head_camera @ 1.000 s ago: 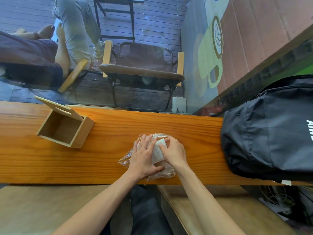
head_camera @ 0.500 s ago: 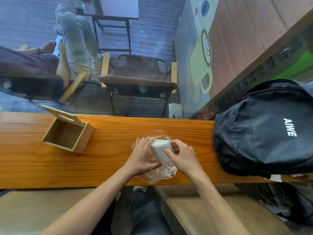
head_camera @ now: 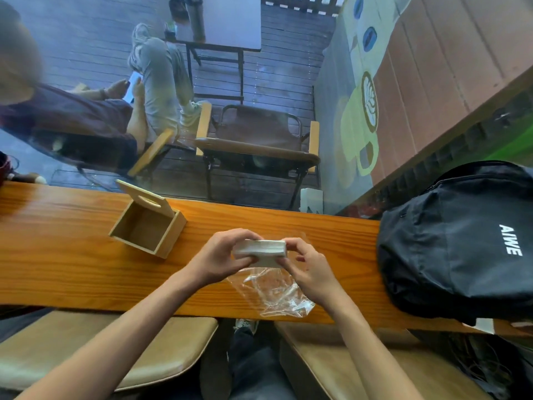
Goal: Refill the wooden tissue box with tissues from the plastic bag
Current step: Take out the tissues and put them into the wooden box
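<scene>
Both hands pinch the tissue stack (head_camera: 259, 249), left hand (head_camera: 221, 256) and right hand (head_camera: 310, 268) at opposite ends, fingertips partly hidden behind it. The plastic bag (head_camera: 274, 293) lies slack just below them; the wooden tissue box (head_camera: 147, 223) sits open-lidded beyond the left hand.

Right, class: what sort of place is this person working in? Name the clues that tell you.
Probably a café: a long wooden counter runs along a window onto a decked terrace with folding chairs and a table, and a coffee-cup mural covers the wall outside.
</scene>
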